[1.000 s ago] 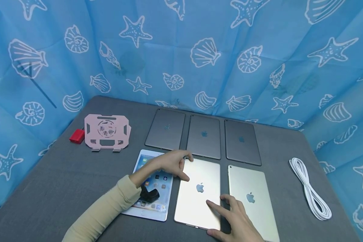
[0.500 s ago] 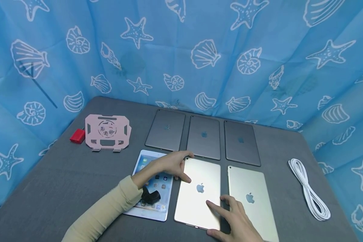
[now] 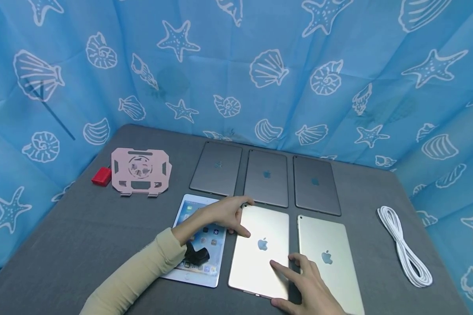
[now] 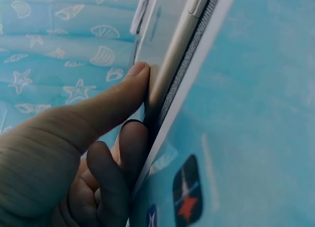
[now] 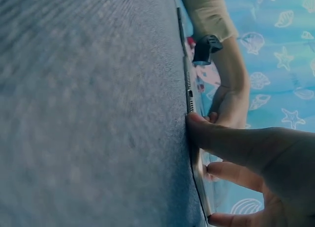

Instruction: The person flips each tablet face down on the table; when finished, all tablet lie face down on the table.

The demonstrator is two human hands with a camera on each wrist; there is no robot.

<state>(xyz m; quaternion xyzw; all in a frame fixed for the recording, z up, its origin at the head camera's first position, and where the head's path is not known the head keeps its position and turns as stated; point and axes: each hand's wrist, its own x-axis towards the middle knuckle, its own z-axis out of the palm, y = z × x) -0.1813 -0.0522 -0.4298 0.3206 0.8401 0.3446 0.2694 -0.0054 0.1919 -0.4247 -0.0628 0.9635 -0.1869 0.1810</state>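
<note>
A silver tablet (image 3: 254,262) lies back side up on the grey cloth, its apple logo showing. At its upper left corner my left hand (image 3: 226,213) holds it, thumb on the left edge and a finger at the top edge. My right hand (image 3: 309,286) holds the lower right corner: the thumb presses the bottom edge beside the port, one finger touches the back, another the right side. In the left wrist view, my left thumb (image 4: 118,96) meets the tablet's rim (image 4: 167,69). Under my left forearm lies a white tablet (image 3: 197,280) with a lit screen.
Another silver tablet (image 3: 327,236) lies to the right, partly under my right hand. Three dark grey tablets, one being the middle tablet (image 3: 266,188), form a back row. A pink stand (image 3: 120,175) and red block (image 3: 101,176) sit left, a coiled white cable (image 3: 402,245) right.
</note>
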